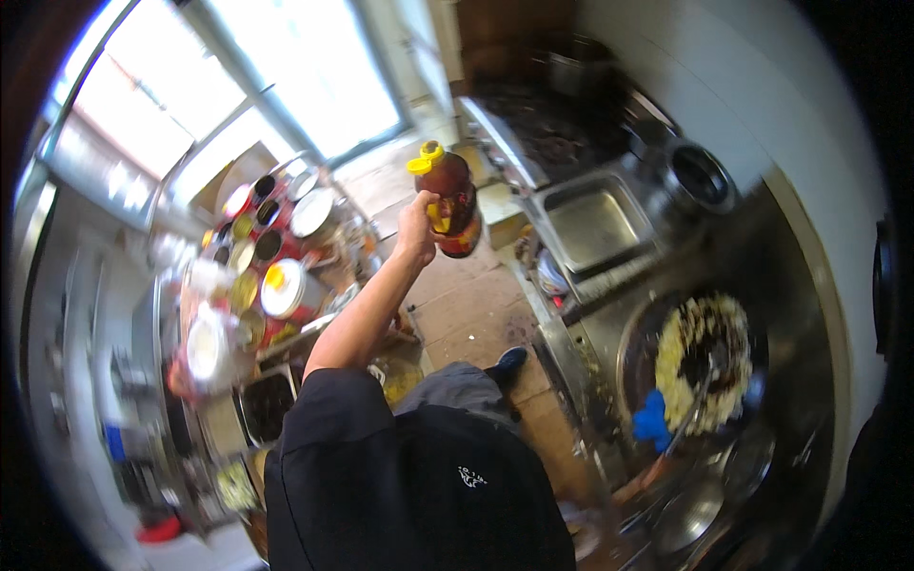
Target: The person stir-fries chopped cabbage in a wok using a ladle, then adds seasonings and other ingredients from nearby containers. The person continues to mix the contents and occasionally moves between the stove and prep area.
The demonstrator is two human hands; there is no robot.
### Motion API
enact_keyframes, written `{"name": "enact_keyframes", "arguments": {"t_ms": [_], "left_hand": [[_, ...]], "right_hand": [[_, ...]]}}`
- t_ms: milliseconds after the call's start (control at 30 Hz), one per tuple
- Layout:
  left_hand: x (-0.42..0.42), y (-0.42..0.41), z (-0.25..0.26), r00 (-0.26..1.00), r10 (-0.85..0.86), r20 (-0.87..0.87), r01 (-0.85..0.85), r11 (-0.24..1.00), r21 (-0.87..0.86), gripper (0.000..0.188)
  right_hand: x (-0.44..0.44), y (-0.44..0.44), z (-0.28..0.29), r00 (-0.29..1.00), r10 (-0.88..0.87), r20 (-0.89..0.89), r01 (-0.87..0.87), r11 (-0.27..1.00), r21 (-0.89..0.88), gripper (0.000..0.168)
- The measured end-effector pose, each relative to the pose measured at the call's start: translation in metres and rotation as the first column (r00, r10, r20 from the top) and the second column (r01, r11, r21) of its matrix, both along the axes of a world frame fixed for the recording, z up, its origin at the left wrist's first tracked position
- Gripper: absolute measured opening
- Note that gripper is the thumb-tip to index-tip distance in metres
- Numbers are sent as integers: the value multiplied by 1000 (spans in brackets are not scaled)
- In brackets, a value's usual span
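Note:
My left hand (416, 227) is closed around the yellow handle of a large dark bottle (458, 189), held upright out over the floor. Its yellow cap (419, 166) hangs open beside the yellow neck. My right hand is out of view. At the right, a big wok (635, 342) holds a ring of pale chopped food (668, 353) around dark liquid. A metal ladle (696, 410) rests in it, its handle pointing down-left. A blue cloth (651, 421) lies at the wok's near-left edge.
At the left, a crowded table carries a white lidded tub (283, 289) and several open cans. An empty steel pan (593, 221) and a metal pot (700, 175) sit on the stove counter. A metal bowl (689, 517) is below the wok. Tiled floor (464, 307) runs between.

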State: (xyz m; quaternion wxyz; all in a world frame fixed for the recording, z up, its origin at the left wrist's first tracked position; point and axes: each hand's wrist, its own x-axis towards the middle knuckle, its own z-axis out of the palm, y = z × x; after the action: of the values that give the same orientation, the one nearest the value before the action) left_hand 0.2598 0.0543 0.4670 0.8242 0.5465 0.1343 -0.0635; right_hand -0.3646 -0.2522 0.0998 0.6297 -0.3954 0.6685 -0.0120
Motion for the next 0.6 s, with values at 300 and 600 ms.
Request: {"name": "enact_keyframes", "arguments": {"t_ms": [300, 600], "left_hand": [[-12, 284, 21, 401, 758, 514, -896, 440, 50, 21], [-2, 527, 20, -103, 839, 534, -994, -100, -34, 19]], "right_hand": [[192, -89, 46, 932, 358, 54, -352, 931, -92, 20], [357, 40, 42, 802, 595, 49, -595, 803, -23, 16]]}}
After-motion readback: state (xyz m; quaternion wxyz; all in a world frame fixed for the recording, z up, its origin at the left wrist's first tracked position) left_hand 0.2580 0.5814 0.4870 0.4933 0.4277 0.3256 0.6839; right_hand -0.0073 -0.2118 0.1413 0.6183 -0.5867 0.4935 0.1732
